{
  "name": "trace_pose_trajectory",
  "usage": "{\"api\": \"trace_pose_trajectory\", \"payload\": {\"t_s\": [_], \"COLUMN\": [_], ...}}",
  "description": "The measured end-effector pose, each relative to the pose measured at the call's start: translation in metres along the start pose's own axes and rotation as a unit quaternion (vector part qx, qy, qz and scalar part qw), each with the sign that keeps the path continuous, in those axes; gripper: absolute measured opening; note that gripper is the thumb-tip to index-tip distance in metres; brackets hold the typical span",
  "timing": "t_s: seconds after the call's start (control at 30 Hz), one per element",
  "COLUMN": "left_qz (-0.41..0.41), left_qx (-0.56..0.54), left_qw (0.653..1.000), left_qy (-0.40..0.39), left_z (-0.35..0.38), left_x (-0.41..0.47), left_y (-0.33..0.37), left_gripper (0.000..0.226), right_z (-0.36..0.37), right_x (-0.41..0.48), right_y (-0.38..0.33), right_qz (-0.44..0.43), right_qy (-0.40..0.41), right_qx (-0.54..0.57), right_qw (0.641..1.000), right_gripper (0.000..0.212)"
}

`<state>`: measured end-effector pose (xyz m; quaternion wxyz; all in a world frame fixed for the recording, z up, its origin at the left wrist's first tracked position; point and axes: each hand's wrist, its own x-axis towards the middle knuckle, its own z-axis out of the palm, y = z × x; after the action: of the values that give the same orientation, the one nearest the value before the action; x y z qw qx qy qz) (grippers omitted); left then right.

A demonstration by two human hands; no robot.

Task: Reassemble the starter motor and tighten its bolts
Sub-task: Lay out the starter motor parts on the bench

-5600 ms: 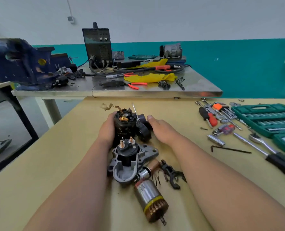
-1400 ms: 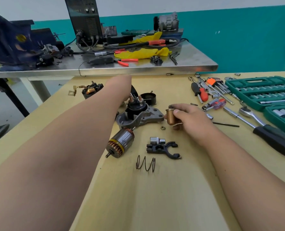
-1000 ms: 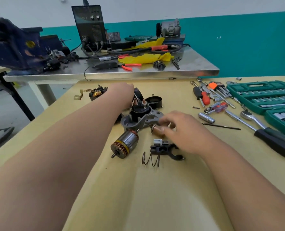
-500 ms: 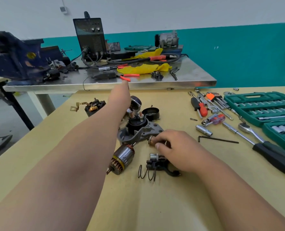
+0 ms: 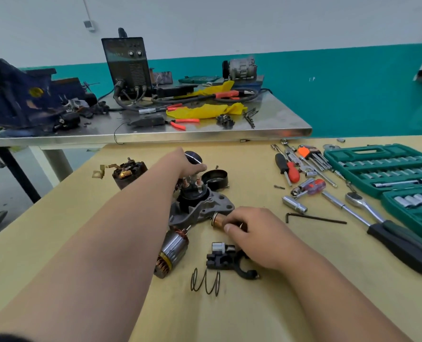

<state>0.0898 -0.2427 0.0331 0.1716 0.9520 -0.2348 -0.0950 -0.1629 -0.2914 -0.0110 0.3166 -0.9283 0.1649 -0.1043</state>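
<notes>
- Yellow bench [image 5: 229,317] holds everything. Nearest lies a loose spring [image 5: 205,282], with a black fork [image 5: 229,261] at its 1 o'clock and the armature [image 5: 171,253] at its 10 o'clock.
- Next, the right hand [image 5: 259,238] pinches a copper plunger [image 5: 217,219] between curled thumb and fingers. The plunger's free end touches the housing [image 5: 200,211] at the hand's 10 o'clock.
- Mid-bench, the solenoid [image 5: 194,191] stands upright on the housing. With the motor in pieces, reassembly looks barely begun.
- At the housing's 12 o'clock the left hand [image 5: 182,166] reaches over the solenoid, fingers bent down by its terminals. I cannot tell whether it grips anything.
- Risks, as I judge them:
  - A plunger entered crooked could bind.
  - Fitted without the spring, it would need pulling out again.
  - An unsteadied housing could skid under the push.
  - The left forearm crosses above the round armature and could set it rolling.
- A black cap [image 5: 215,178] sits at the solenoid's 1 o'clock.
- At 3 o'clock lie a hex key [image 5: 313,218], a ratchet [image 5: 387,225] and a green socket set [image 5: 390,169].
- Beyond, at 12 o'clock, a steel table [image 5: 279,132] carries a welder [image 5: 127,67]. A blue vise [image 5: 15,95] sits at 10 o'clock, under a white wall with a teal band.
</notes>
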Motion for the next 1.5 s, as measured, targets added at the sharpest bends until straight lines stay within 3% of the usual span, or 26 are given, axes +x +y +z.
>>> {"api": "trace_pose_trajectory", "payload": {"t_s": [0.1,0.23,0.37,0.5,0.63,0.77,0.83,0.9,0.97,1.03,1.1,1.17,1.27,1.37,1.4,1.43,1.5], "left_qz": [-0.025,-0.039,-0.024,0.098,0.293,0.449,0.492,0.512,0.507,0.494,0.481,0.481,0.465,0.370,0.312,0.253,0.182], "left_qx": [-0.062,-0.124,-0.231,-0.336,-0.247,-0.145,-0.104,-0.082,-0.076,-0.075,-0.083,-0.111,-0.119,0.002,0.035,0.052,0.045], "left_qw": [0.997,0.990,0.968,0.916,0.874,0.833,0.824,0.818,0.823,0.832,0.842,0.840,0.838,0.892,0.922,0.947,0.974], "left_qy": [0.035,0.061,0.093,0.195,0.299,0.290,0.262,0.250,0.242,0.240,0.227,0.224,0.260,0.261,0.229,0.191,0.126], "left_z": [0.006,0.011,0.008,-0.028,-0.065,-0.056,-0.039,-0.023,-0.008,0.003,0.009,0.010,0.014,0.027,0.032,0.037,0.040], "left_x": [0.005,0.008,-0.005,-0.035,-0.086,-0.160,-0.190,-0.210,-0.222,-0.228,-0.231,-0.232,-0.232,-0.228,-0.225,-0.220,-0.213], "left_y": [0.001,0.000,-0.003,0.014,0.018,-0.005,-0.023,-0.036,-0.043,-0.047,-0.049,-0.051,-0.059,-0.076,-0.082,-0.087,-0.093], "left_gripper": [0.095,0.065,0.052,0.046,0.055,0.069,0.075,0.081,0.087,0.093,0.098,0.094,0.077,0.063,0.062,0.062,0.061], "right_z": [0.002,0.000,-0.001,-0.002,-0.007,-0.015,-0.017,-0.015,-0.008,0.000,0.006,0.009,0.002,-0.018,-0.024,-0.028,-0.031], "right_x": [0.001,-0.001,-0.002,-0.001,-0.003,-0.009,-0.014,-0.022,-0.028,-0.033,-0.034,-0.031,-0.024,-0.017,-0.015,-0.013,-0.009], "right_y": [-0.001,-0.002,-0.003,-0.002,0.000,-0.016,-0.029,-0.040,-0.049,-0.057,-0.061,-0.060,-0.051,-0.030,-0.022,-0.014,0.003], "right_qz": [0.000,0.001,0.007,0.013,0.036,0.037,-0.011,-0.076,-0.120,-0.110,-0.069,-0.022,0.053,0.091,0.101,0.114,0.147], "right_qy": [0.001,0.003,0.011,0.032,0.087,0.113,0.060,-0.009,-0.039,0.011,0.080,0.096,0.111,0.168,0.189,0.210,0.257], "right_qx": [0.006,0.018,0.032,0.050,0.110,0.335,0.478,0.552,0.533,0.461,0.442,0.508,0.646,0.755,0.756,0.736,0.653], "right_qw": [1.000,1.000,0.999,0.998,0.989,0.935,0.876,0.831,0.837,0.880,0.891,0.856,0.754,0.627,0.619,0.634,0.697], "right_gripper": [0.017,0.014,0.014,0.014,0.017,0.023,0.038,0.062,0.073,0.063,0.049,0.034,0.024,0.025,0.026,0.026,0.021]}}
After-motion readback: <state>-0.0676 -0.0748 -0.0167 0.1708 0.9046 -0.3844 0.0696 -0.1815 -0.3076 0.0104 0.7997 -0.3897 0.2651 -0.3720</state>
